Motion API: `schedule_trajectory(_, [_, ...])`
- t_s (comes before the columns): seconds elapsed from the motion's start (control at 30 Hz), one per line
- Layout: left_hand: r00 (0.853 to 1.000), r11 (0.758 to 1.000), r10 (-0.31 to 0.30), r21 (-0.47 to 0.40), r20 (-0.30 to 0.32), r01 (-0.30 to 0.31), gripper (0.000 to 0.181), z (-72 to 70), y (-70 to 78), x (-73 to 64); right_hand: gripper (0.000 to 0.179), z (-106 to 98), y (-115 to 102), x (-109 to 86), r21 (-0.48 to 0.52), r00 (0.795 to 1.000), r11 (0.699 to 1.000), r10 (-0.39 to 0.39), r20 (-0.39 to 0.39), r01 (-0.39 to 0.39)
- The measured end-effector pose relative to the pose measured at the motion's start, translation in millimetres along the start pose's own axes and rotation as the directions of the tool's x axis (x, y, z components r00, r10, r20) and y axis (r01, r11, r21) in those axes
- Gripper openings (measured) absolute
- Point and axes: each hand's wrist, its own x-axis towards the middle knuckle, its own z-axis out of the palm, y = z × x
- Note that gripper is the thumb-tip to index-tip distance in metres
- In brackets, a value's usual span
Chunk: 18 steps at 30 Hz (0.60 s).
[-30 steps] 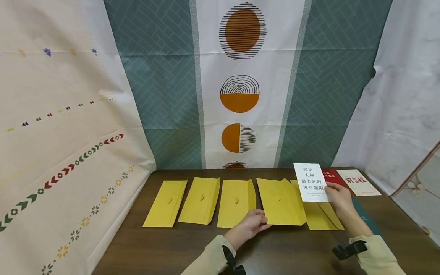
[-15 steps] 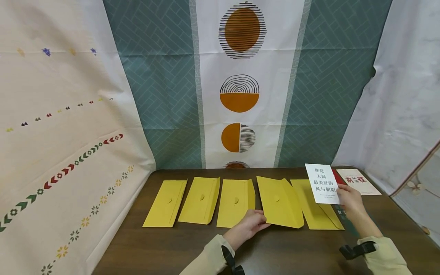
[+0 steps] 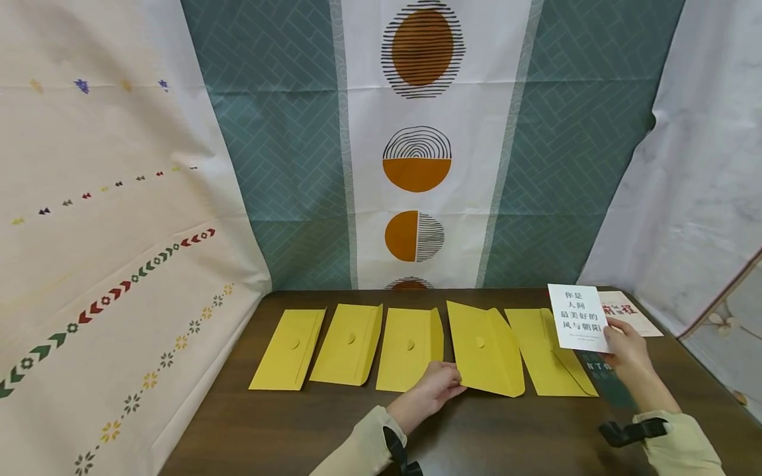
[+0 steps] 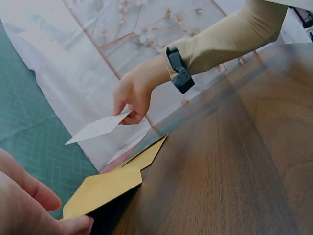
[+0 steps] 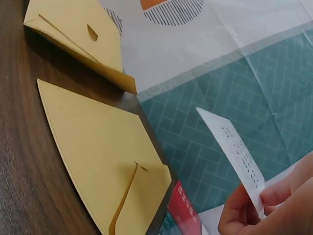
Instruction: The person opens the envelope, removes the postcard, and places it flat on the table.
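My right hand (image 3: 628, 348) pinches a white card (image 3: 577, 318) by its right edge, holding it above the table; dark Chinese characters cover its face. The right wrist view shows the card (image 5: 237, 159) tilted between thumb and fingers. My left hand (image 3: 437, 385) pinches the lower left corner of a yellow envelope (image 3: 481, 350), whose near edge is lifted off the table in the left wrist view, where the envelope (image 4: 100, 193) has a dark gap beneath it. Right of it lies another yellow envelope (image 3: 544, 360), with the white card over its upper right part.
Three more yellow envelopes, left (image 3: 286, 350), middle (image 3: 345, 344) and right (image 3: 407, 347), lie in a row on the dark wooden table (image 3: 286, 436). A cream card with red characters (image 3: 631, 314) and a dark green card (image 3: 604, 377) lie at the right. Patterned cloths hang behind.
My right hand has carried the white card to the right, away from the lifted envelope. That envelope has tilted slightly in my left hand, which stays in place.
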Motion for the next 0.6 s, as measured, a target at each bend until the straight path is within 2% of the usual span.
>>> schedule_trajectory(0.17, [1.0,1.0,-0.013,0.011,-0.004,0.014,0.059,1.5,4.6,-4.4,0.054,-4,-1,-1.1,0.004,1.0,1.0,0.015,-0.011,-0.015])
schedule_trajectory(0.33, [1.0,1.0,-0.005,0.017,0.009,0.005,0.061,1.1,7.7,-6.7,0.048,-12,4,3.6,0.079,0.999,0.996,0.04,-0.002,-0.039])
schedule_trajectory(0.47, [1.0,0.999,-0.012,0.03,0.017,0.011,0.045,-0.4,10.3,-8.0,0.038,-20,6,6.8,0.158,0.997,0.984,0.076,0.023,-0.078])
schedule_trajectory(0.53, [1.0,0.999,-0.017,0.045,0.024,0.016,0.029,-1.1,11.0,-8.3,0.04,-24,7,7.5,0.154,0.996,0.985,0.076,0.039,-0.081])
schedule_trajectory(0.6, [0.999,0.998,-0.023,0.059,0.027,0.021,0.022,-1.5,11.4,-8.7,0.048,-27,7,8.3,0.131,0.996,0.988,0.07,0.048,-0.075])
